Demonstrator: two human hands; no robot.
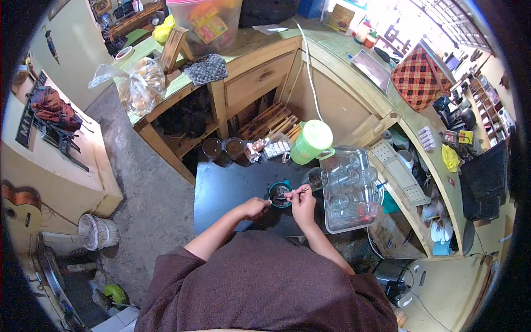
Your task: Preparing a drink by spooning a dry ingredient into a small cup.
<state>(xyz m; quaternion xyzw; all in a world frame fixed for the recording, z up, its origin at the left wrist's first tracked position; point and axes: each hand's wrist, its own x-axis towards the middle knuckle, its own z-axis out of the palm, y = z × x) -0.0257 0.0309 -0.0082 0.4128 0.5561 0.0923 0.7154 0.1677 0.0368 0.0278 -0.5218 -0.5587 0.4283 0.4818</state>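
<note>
A small teal-rimmed vessel [281, 204], which looks like a strainer, holds dark, wet-looking grounds. My left hand [255, 208] is closed at its left side, apparently on its handle. In my right hand [305, 203] is a thin spoon, pinched between the fingers, its end down in the grounds. Just beyond that hand stands a glass jar [316, 179] with dark bits inside. Two glasses of dark liquid, a left glass [212, 148] and a right glass [234, 147], stand at the far edge of the black table [232, 189]. Dark specks lie around the teal rim.
A lime-green lidded pitcher [312, 141] stands beyond my right hand. To the right, a clear plastic tray [332, 224] holds several glasses. Small packets [277, 149] lie beside the pitcher. A wooden counter [257, 74] curves around the table, with a white cord [309, 70] hanging down.
</note>
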